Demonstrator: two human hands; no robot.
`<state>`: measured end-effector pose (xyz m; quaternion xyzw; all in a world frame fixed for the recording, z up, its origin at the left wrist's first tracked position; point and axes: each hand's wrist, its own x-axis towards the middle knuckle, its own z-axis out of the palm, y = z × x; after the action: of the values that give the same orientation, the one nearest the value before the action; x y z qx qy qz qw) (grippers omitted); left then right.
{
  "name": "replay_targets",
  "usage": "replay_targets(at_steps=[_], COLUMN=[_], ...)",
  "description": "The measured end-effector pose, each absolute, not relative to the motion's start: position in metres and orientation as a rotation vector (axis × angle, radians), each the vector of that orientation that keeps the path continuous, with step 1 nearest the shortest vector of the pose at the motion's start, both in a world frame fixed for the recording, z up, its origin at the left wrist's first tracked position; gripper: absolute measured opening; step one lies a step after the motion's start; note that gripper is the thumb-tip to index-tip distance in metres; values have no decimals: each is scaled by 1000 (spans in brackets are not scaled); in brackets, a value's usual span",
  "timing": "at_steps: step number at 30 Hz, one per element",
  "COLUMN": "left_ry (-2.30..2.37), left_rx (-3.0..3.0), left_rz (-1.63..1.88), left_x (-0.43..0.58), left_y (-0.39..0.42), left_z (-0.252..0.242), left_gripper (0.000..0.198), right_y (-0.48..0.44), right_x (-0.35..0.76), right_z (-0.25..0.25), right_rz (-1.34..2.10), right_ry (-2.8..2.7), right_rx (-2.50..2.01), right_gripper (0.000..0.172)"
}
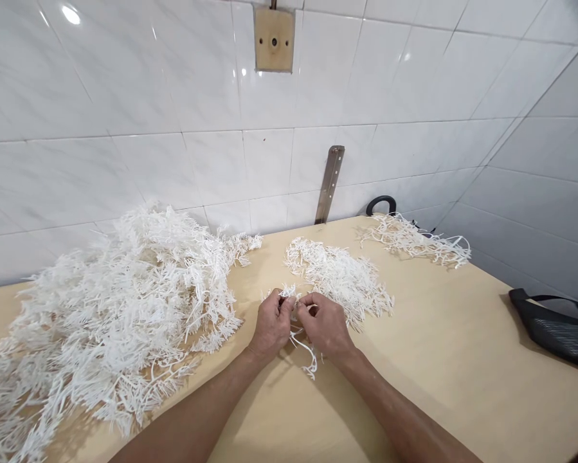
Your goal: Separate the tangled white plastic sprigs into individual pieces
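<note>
Near the middle of the table, my left hand (pixel 272 323) pinches a white plastic foliage sprig (pixel 308 354), whose thin stem hangs down below the fingers. My right hand (pixel 325 321) is closed close beside it, thumb and forefinger pressed together on the same sprig. Some frilly tips show just above the left thumb; the rest is hidden by the fingers. Right behind the hands lies a small pile of white foliage pieces (pixel 341 276). To the left spreads a big heap of white artificial foliage (pixel 139 289).
Bare white stems (pixel 414 241) lie at the table's far right corner, by a black ring-shaped handle (pixel 381 204). A metal strip (pixel 330 183) leans on the tiled wall. A black bag (pixel 553 325) rests at the right edge of the wooden table (pixel 443 360).
</note>
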<state>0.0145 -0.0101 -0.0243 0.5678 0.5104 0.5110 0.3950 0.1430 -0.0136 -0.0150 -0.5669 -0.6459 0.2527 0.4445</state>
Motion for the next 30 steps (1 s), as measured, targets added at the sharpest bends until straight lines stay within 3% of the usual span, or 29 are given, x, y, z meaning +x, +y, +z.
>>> replay_targets(at_steps=[3,10,15,18,23,30], left_ry=[1295,1249,1231,1238,1215,1199], left_rx=[1448,1520,1370,1346,1317,1281], left_rz=[1325,1336,1267,1243,1271,1291], left_x=[15,16,15,14,13,13], left_y=[-13,-20,-12,-9,-8,-8], left_z=[-19,-10,-17,-19,-19,-21], left_gripper=[32,31,36,36,35,33], right_y=[-11,-3,1,-2,-13,-14], right_x=[144,176,195,192,175,165], right_z=[-16,-7,-6,-7,-10,-17], right_rz=[401,676,308,184,282,224], right_ry=[-1694,-1411,-1414,-1530,-1852,-1914], right_rx=[-1326,-1596,-1623,-1469,-1057,-972], right_gripper=[18,20,17,16,10,9])
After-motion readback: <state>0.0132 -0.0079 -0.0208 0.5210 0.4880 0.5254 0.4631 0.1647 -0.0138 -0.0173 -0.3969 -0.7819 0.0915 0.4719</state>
